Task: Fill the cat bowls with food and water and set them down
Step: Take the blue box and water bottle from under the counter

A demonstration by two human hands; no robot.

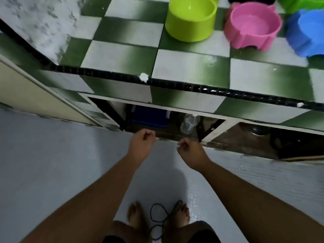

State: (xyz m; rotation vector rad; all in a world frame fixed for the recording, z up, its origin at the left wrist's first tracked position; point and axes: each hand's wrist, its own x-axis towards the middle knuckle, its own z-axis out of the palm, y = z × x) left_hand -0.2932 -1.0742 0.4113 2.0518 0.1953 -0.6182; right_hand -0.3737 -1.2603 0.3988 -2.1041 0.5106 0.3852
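1. Single head-worn view, aimed forward and steeply down; counter [122,55] spans 10 to 3 o'clock
2. Floor [52,163] fills 6 o'clock; left hand [142,140] and right hand [190,149] sit close at centre

Upright lime green bowl [191,18] on green-and-white checkered counter [122,55], pink scalloped bowl [252,25] just beside it to the right, interior pale and glossy, blue bowl [305,34] next along, another green bowl [301,3] behind, cut off at frame edge
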